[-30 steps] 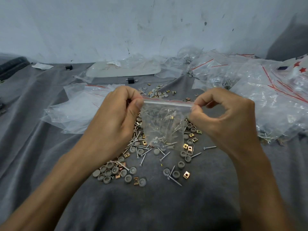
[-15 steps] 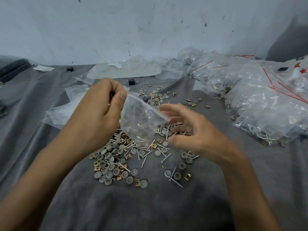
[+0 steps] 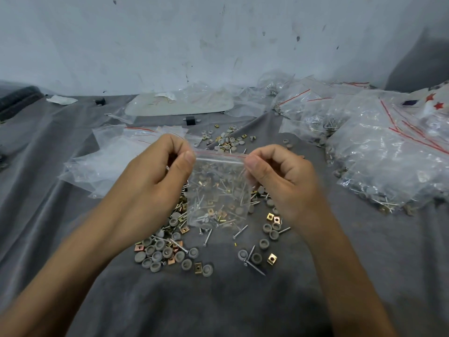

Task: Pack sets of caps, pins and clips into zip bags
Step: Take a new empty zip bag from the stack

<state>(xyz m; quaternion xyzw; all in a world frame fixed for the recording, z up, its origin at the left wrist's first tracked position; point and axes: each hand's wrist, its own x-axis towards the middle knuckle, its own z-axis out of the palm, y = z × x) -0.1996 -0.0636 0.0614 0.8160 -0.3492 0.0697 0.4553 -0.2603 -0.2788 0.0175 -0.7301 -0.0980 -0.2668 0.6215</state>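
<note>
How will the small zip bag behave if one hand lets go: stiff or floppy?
Probably floppy: the zip bag is thin clear film hanging between the left hand and right hand. Its pins lie at the bottom, so it would likely sag from one corner. The pin tips might pierce the film.

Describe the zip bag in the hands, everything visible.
The zip bag is small, clear plastic with a red line along its zip strip. It hangs upright above the grey cloth, its top corners pinched by the left hand and right hand. Pins and gold clips sit at its bottom. Whether the zip is sealed cannot be told.
</note>
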